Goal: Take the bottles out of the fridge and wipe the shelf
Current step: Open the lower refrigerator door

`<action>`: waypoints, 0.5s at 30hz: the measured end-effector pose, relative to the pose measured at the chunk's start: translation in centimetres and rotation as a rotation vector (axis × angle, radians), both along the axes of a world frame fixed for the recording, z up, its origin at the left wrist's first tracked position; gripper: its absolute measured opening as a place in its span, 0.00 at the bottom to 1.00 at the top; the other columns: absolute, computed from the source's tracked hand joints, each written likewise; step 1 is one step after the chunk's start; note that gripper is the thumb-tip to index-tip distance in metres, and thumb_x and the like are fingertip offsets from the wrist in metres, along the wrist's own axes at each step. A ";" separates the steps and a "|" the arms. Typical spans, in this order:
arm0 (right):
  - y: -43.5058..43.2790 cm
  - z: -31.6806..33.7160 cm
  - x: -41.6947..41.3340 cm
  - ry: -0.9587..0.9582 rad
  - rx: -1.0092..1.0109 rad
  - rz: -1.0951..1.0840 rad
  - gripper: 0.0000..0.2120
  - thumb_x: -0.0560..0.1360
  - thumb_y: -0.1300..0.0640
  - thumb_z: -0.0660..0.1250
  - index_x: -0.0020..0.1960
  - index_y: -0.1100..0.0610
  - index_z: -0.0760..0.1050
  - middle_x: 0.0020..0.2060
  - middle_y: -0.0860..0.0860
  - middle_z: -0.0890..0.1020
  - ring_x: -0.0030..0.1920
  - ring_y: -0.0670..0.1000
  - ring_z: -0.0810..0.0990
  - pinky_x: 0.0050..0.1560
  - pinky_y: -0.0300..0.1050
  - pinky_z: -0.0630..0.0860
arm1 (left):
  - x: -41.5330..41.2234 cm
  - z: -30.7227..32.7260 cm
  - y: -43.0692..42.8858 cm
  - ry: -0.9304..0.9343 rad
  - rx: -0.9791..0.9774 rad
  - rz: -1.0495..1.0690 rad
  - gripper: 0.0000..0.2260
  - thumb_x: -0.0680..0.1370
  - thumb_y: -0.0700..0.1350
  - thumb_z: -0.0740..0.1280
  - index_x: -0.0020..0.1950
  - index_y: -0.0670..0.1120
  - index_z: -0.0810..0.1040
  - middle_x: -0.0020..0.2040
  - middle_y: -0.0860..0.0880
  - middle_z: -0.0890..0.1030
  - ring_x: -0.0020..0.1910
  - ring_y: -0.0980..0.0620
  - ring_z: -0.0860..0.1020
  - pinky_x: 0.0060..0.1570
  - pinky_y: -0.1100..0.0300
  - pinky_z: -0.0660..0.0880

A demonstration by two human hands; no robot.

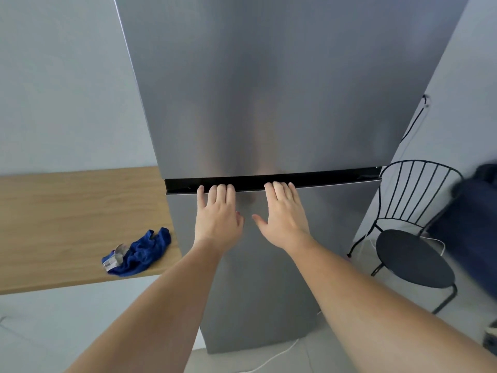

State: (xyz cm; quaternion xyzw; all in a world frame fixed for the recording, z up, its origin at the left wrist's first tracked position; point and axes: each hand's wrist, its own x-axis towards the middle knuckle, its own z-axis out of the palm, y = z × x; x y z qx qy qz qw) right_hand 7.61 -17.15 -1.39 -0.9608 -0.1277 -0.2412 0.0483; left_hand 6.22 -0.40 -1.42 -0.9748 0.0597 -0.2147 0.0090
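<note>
A tall silver fridge (269, 90) fills the middle of the view with both doors closed. A black gap (336, 177) runs between the upper and lower door. My left hand (217, 214) and my right hand (285, 214) lie flat on the lower door (336, 224), side by side. The fingertips of both hands hook over the door's top edge into the gap. A crumpled blue cloth (142, 251) lies on the wooden counter (67, 211) to the left of the fridge. No bottles or shelf are visible.
A black metal chair (414, 254) stands to the right of the fridge. A dark blue seat or bag (473, 224) sits at the far right edge. A white cable (277, 356) runs on the floor under the fridge. A small silvery wrapper (115, 258) lies by the cloth.
</note>
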 end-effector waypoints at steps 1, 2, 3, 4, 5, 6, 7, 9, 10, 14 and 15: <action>-0.1 0.2 0.1 -0.009 0.004 0.009 0.32 0.73 0.40 0.65 0.70 0.59 0.67 0.63 0.54 0.74 0.67 0.57 0.71 0.77 0.54 0.58 | 0.0 0.1 0.1 -0.007 -0.016 -0.014 0.26 0.75 0.50 0.59 0.70 0.39 0.68 0.61 0.44 0.75 0.63 0.43 0.70 0.73 0.39 0.58; 0.0 0.4 0.2 -0.021 0.013 0.020 0.29 0.74 0.41 0.64 0.67 0.58 0.69 0.59 0.53 0.75 0.64 0.56 0.73 0.76 0.54 0.59 | 0.0 0.3 0.3 -0.023 -0.035 -0.027 0.24 0.75 0.49 0.58 0.69 0.40 0.69 0.59 0.45 0.75 0.61 0.43 0.71 0.72 0.39 0.60; 0.1 0.6 0.2 -0.027 0.023 0.029 0.26 0.74 0.41 0.63 0.64 0.58 0.70 0.56 0.53 0.76 0.62 0.56 0.74 0.75 0.53 0.61 | -0.1 0.6 0.4 -0.026 -0.056 -0.032 0.23 0.75 0.49 0.57 0.67 0.41 0.71 0.57 0.45 0.75 0.59 0.43 0.72 0.71 0.40 0.61; 0.2 0.9 0.1 -0.032 0.039 0.034 0.23 0.75 0.42 0.62 0.61 0.57 0.72 0.54 0.52 0.77 0.59 0.56 0.75 0.74 0.53 0.62 | -0.4 1.0 0.5 -0.024 -0.080 -0.036 0.20 0.75 0.49 0.55 0.63 0.42 0.72 0.54 0.46 0.76 0.56 0.43 0.72 0.69 0.41 0.63; 0.3 1.0 -0.2 -0.037 0.061 0.035 0.21 0.75 0.42 0.61 0.58 0.57 0.72 0.52 0.52 0.77 0.57 0.56 0.75 0.73 0.53 0.63 | -0.7 1.4 0.6 -0.020 -0.099 -0.043 0.16 0.76 0.48 0.54 0.58 0.43 0.73 0.51 0.47 0.75 0.53 0.43 0.73 0.65 0.42 0.66; 0.2 1.0 -0.7 -0.050 0.085 0.033 0.19 0.76 0.42 0.60 0.55 0.57 0.73 0.49 0.51 0.77 0.55 0.55 0.76 0.72 0.53 0.64 | -1.2 1.8 0.5 -0.021 -0.106 -0.056 0.12 0.76 0.48 0.53 0.52 0.45 0.72 0.47 0.48 0.75 0.50 0.44 0.73 0.60 0.44 0.68; -0.1 0.8 -1.4 -0.070 0.103 0.032 0.18 0.77 0.42 0.58 0.53 0.56 0.72 0.48 0.51 0.76 0.54 0.55 0.75 0.72 0.52 0.64 | -1.9 2.3 0.5 -0.026 -0.081 -0.076 0.09 0.78 0.48 0.53 0.47 0.47 0.70 0.44 0.49 0.74 0.47 0.44 0.74 0.53 0.47 0.69; -1.2 0.1 -3.8 -0.101 0.127 0.042 0.18 0.79 0.42 0.55 0.52 0.56 0.71 0.47 0.49 0.75 0.54 0.54 0.74 0.73 0.52 0.62 | -3.7 3.8 -0.1 -0.027 -0.030 -0.161 0.11 0.82 0.50 0.53 0.41 0.50 0.68 0.39 0.51 0.74 0.41 0.45 0.75 0.42 0.52 0.66; -2.0 -0.3 -5.2 -0.111 0.142 0.058 0.19 0.80 0.42 0.54 0.54 0.56 0.72 0.49 0.50 0.75 0.57 0.54 0.74 0.75 0.52 0.60 | -4.7 4.9 -0.6 -0.018 -0.027 -0.221 0.14 0.83 0.52 0.53 0.39 0.51 0.67 0.37 0.52 0.74 0.39 0.45 0.76 0.39 0.52 0.65; -5.2 -0.7 -11.6 0.018 0.273 0.039 0.32 0.81 0.37 0.49 0.72 0.60 0.67 0.71 0.54 0.71 0.76 0.54 0.62 0.79 0.51 0.55 | -8.2 8.9 -4.7 0.260 -0.183 -0.483 0.14 0.85 0.54 0.50 0.58 0.52 0.75 0.55 0.52 0.78 0.55 0.49 0.75 0.56 0.48 0.73; -5.8 -0.4 -13.4 0.087 0.368 0.027 0.36 0.81 0.36 0.48 0.77 0.60 0.60 0.77 0.54 0.63 0.80 0.53 0.54 0.80 0.50 0.53 | -8.7 9.4 -6.1 0.341 -0.204 -0.494 0.18 0.85 0.54 0.50 0.70 0.52 0.71 0.67 0.51 0.75 0.66 0.49 0.71 0.68 0.49 0.67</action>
